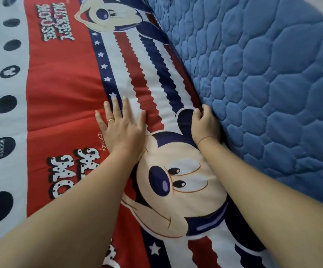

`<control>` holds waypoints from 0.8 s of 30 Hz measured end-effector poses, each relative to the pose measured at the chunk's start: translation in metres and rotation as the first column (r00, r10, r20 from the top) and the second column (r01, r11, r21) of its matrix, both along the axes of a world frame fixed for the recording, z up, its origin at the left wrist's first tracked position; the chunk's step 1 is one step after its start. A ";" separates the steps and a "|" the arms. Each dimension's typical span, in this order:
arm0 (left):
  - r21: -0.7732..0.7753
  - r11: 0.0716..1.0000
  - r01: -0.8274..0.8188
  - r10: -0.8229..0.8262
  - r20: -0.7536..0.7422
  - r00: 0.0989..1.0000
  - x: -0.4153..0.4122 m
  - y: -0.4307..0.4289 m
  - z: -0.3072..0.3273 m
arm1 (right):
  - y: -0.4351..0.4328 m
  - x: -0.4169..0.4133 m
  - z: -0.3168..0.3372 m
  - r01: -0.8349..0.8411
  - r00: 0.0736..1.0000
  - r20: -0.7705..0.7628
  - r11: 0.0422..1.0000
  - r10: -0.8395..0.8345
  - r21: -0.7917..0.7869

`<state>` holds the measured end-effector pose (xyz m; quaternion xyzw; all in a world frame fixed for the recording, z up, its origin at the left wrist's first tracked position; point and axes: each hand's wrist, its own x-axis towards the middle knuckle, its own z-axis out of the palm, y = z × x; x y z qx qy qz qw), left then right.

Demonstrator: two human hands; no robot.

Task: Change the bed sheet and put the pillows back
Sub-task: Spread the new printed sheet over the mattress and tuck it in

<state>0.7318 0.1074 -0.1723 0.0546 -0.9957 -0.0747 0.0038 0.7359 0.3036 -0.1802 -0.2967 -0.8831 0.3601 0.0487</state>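
A cartoon-print bed sheet [63, 105] in red, white and navy covers the bed, with a mouse face, stars and zigzag stripes. My left hand [122, 124] lies flat on it with fingers spread, pressing the fabric down; a ring is on one finger. My right hand [205, 122] has its fingers curled at the sheet's edge, where the sheet meets a blue quilted padded surface [263, 84]. Its fingertips dig into the gap between sheet and blue padding. No pillows are in view.
The blue quilted surface rises along the whole right side. The sheet's white border with dark dots [3, 105] runs down the left side. A pale wall strip shows at the top right corner.
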 end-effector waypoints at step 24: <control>0.032 0.998 0.047 -0.044 -0.091 0.995 -0.037 -0.001 -0.015 | -0.016 -0.188 0.004 -0.249 0.947 0.129 0.924 0.296 -0.290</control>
